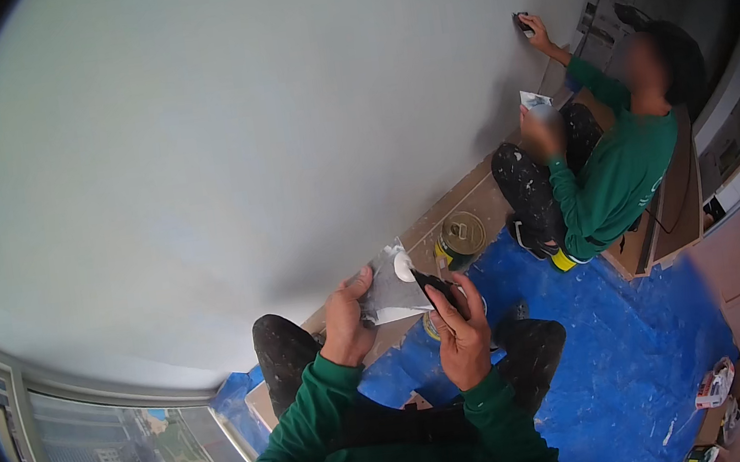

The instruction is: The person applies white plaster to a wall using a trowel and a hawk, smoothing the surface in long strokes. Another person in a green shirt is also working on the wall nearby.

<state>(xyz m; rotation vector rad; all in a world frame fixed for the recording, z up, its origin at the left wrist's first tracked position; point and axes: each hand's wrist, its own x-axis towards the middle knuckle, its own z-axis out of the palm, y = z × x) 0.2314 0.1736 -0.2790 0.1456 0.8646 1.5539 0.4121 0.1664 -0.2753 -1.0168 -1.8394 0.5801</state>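
Observation:
My left hand (345, 326) grips the left edge of a flat grey plate (383, 299), thumb on top. A dab of white filler (403, 266) sits near the plate's far right corner. In my right hand (464, 344) is a putty knife (429, 286) with a black handle; its tip meets the plate beside the filler, and I cannot make out its blade well. Both hands are over my bent, paint-spotted legs, close to a pale wall (195, 160). Part of a tin (431, 327) shows beneath the plate and my right hand.
A lidded tin (463, 234) stands ahead on a wooden ledge along the wall. To the right a co-worker (616, 168) in green sits, holding a black tool to the wall and a small plate. Blue sheeting (630, 356) covers the floor. A window (124, 450) is at lower left.

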